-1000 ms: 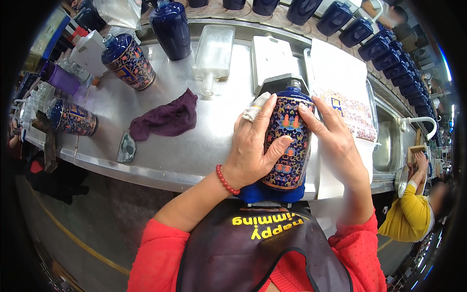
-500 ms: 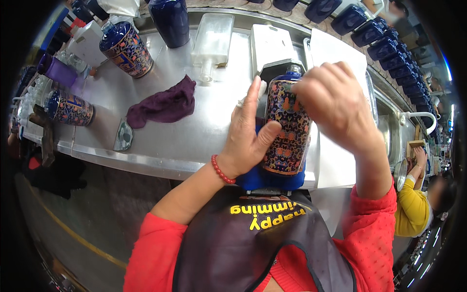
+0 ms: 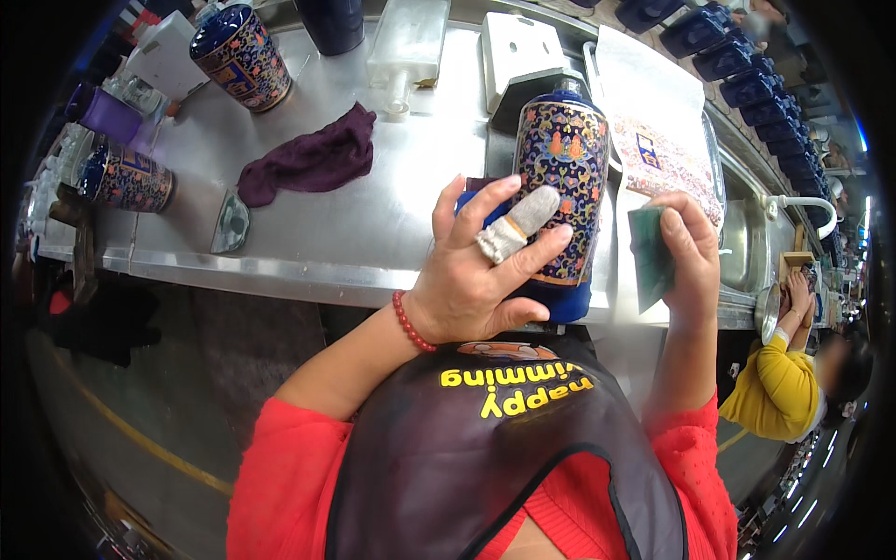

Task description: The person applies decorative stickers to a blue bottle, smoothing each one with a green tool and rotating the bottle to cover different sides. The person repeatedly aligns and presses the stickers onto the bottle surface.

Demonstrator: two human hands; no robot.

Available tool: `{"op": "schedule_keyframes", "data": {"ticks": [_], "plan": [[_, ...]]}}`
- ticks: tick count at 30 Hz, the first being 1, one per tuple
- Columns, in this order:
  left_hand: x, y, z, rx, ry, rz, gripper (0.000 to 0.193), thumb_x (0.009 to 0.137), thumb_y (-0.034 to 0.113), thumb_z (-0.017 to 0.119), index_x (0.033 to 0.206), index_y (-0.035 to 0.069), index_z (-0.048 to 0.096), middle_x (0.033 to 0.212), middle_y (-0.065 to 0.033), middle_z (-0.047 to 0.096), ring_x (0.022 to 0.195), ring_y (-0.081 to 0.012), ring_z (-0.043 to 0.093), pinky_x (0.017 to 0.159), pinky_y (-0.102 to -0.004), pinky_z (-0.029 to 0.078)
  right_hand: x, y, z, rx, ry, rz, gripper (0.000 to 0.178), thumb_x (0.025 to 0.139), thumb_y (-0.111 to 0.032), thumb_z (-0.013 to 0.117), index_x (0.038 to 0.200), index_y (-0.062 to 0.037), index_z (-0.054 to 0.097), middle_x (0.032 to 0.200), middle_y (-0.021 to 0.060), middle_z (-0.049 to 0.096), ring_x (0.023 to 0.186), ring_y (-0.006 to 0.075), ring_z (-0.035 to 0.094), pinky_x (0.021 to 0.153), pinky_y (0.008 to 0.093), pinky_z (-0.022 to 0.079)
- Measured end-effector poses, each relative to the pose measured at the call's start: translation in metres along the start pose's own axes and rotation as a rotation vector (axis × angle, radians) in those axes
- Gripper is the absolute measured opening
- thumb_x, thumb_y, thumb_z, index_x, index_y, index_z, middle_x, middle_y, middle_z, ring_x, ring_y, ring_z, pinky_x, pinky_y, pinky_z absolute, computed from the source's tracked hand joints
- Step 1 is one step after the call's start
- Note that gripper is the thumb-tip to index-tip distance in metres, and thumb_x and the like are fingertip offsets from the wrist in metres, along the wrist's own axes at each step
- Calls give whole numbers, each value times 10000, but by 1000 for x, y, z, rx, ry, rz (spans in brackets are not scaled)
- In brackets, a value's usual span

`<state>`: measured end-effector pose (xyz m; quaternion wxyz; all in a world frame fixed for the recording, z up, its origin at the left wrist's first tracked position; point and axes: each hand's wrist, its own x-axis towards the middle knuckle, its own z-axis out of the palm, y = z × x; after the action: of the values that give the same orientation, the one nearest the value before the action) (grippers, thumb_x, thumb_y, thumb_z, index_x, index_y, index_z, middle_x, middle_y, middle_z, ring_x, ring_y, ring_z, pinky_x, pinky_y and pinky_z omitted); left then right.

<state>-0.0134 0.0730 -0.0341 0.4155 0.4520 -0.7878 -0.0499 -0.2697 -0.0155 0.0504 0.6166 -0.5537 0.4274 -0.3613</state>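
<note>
A dark blue bottle (image 3: 565, 182) with a colourful floral pattern lies tilted in front of me, its neck pointing away. A dark angular support (image 3: 525, 93) stands behind its neck and blue padding (image 3: 563, 303) shows under its base. My left hand (image 3: 490, 257) is open, fingers spread over the bottle's lower left side. A pale fabric cover sits on one of its fingers. To the right of the bottle, my right hand (image 3: 689, 245) grips a flat green scraper (image 3: 651, 257) between thumb and fingers, apart from the bottle.
A printed patterned sheet (image 3: 658, 154) lies on white paper at the right. Left on the metal table are a purple cloth (image 3: 313, 154), another scraper (image 3: 231, 224), two patterned bottles (image 3: 241, 61) (image 3: 126, 175) and a clear bottle (image 3: 406, 47). A person in yellow (image 3: 775, 387) works at the far right.
My right hand has come off the bottle's upper part, down and right, and the green scraper now shows. My left fingers have shifted onto the bottle's lower side. The patterned sheet is now uncovered.
</note>
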Motion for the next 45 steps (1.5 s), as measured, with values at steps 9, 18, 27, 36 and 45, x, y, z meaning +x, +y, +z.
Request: {"op": "schedule_keyframes", "data": {"ticks": [9,18,27,36,45], "plan": [[-37,9,7,-14,35,-86,606,1016,596,473,1395,158,650,1452,-199,566,1366,-344,432,1189,-578,175,-13,-1,15,-1097,-69,-638,544,817,174,599,1339,20,596,1294,225,643,1114,387,634,959,408,525],[-39,10,9,-4,31,-84,597,1015,585,485,1400,159,648,1428,-199,578,1360,-347,435,1180,-590,191,-45,36,38,-1286,-156,-655,648,787,78,606,1391,-153,646,1510,316,440,1233,466,557,1043,502,477],[-40,10,11,12,35,-91,567,1019,569,491,1398,182,657,1412,-181,593,1345,-336,443,1184,-582,173,-47,40,40,-1251,-151,-638,614,839,51,593,1402,-188,647,1517,315,434,1262,460,553,1062,491,469],[-38,9,4,113,3,-40,479,963,500,633,1343,215,701,1405,-179,609,1327,-342,504,1185,-581,202,-47,41,42,-1244,-131,-638,614,831,66,597,1392,-178,654,1502,316,449,1274,462,550,1071,492,464],[-33,0,-3,103,19,53,448,879,380,733,1314,273,715,1359,-100,628,1317,-280,486,1139,-576,262,-49,38,43,-1221,-134,-653,580,842,48,613,1379,-168,661,1522,308,437,1296,456,543,1087,488,455]]}}
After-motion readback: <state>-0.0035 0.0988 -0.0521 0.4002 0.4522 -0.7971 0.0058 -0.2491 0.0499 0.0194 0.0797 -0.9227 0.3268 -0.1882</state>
